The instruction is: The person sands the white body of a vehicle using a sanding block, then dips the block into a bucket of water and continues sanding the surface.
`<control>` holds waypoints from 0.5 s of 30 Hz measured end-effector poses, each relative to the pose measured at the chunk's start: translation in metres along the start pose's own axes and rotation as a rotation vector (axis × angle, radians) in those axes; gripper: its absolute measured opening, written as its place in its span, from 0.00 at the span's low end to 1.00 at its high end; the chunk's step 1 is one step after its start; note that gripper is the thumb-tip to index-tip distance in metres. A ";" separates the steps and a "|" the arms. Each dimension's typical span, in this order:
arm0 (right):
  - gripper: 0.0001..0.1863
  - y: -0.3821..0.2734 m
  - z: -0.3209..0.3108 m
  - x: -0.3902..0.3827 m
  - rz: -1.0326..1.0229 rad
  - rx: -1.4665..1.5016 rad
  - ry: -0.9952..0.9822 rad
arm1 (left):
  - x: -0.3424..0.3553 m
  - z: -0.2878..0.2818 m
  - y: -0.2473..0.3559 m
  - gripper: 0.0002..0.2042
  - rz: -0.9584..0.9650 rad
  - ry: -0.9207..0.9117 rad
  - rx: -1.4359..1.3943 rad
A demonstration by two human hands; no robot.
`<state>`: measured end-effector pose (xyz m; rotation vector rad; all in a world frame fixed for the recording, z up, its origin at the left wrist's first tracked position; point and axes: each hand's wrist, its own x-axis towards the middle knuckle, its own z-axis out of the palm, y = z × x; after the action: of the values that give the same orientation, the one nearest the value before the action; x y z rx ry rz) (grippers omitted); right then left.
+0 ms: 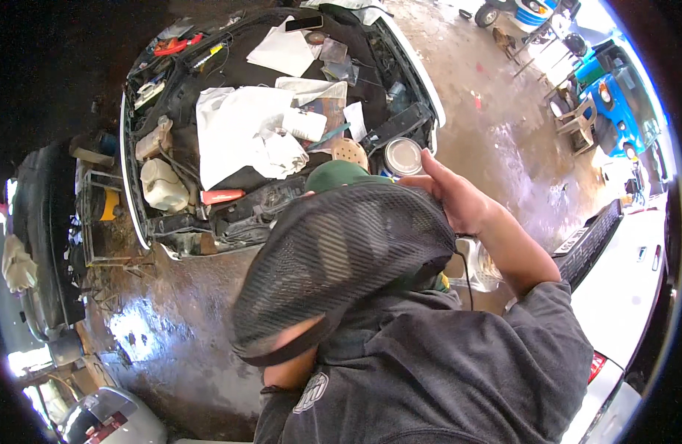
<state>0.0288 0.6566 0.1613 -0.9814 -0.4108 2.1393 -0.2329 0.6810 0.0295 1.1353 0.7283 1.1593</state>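
A black mesh-covered piece (348, 259) with a curved shape and a dark band along its lower edge fills the lower middle of the view. My right hand (463, 200) grips its upper right end, thumb raised and fingers partly hidden behind it. My left hand (309, 193) is mostly hidden by the piece; only a bit of skin shows at its upper edge, and the left forearm shows below. A round green object (333, 172) sits just behind the piece, beside a cream perforated disc (348, 152). A lidded can (402, 157) stands near my right hand.
An open engine bay (134, 222) ahead carries white cloths (237, 133), plastic jugs (163, 185) and a phone (302, 24). A metal stand (89, 222) is at the left, a white vehicle (622, 296) at the right. Plastic chairs (578, 122) and a blue vehicle (615, 111) stand farther right.
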 end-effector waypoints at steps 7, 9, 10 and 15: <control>0.33 -0.010 -0.009 -0.010 -0.133 -0.044 0.222 | 0.037 0.003 -0.009 0.29 -0.018 -0.021 0.061; 0.29 -0.012 -0.009 -0.009 -0.182 -0.133 0.206 | 0.047 0.003 -0.011 0.29 -0.012 -0.026 0.077; 0.27 -0.014 -0.009 -0.010 -0.207 -0.180 0.200 | 0.054 0.004 -0.011 0.30 -0.007 -0.027 0.085; 0.22 -0.023 -0.009 -0.003 -0.356 -0.261 0.306 | 0.094 0.011 -0.016 0.31 -0.002 -0.055 0.106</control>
<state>0.0480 0.6700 0.1701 -1.2552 -0.6679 1.6128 -0.1905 0.7677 0.0271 1.2498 0.7553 1.0937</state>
